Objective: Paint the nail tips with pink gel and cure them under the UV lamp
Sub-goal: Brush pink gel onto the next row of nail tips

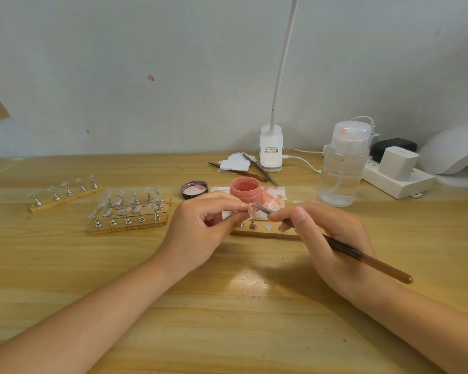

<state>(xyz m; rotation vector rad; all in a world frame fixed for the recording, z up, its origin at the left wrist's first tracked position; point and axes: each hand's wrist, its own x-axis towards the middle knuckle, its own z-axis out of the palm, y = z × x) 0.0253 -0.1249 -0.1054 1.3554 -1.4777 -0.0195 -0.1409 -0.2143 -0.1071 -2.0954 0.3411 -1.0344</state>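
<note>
— Nail tip [250,209]: where is it?
— Pinched in the left hand [200,225], above the table's [227,319] middle; which way it points is unclear.
— And the right hand [333,238]?
— It grips the brush [362,256], whose long axis runs from the near right up to the tip.
— Containers?
— An open jar [246,192] holding pink gel, toward the far edge; its lid [194,189] lies beside it.

Both bare forearms reach in from the near edge and angle toward each other over the middle. The left hand [200,225] is curled, thumb and forefinger tips pressed together in a pinch on a small clear nail tip [250,209]. The right hand [327,238] curls round a brush [362,256], thumb and fingers clamped near its front end, the handle passing back over the palm.
</note>
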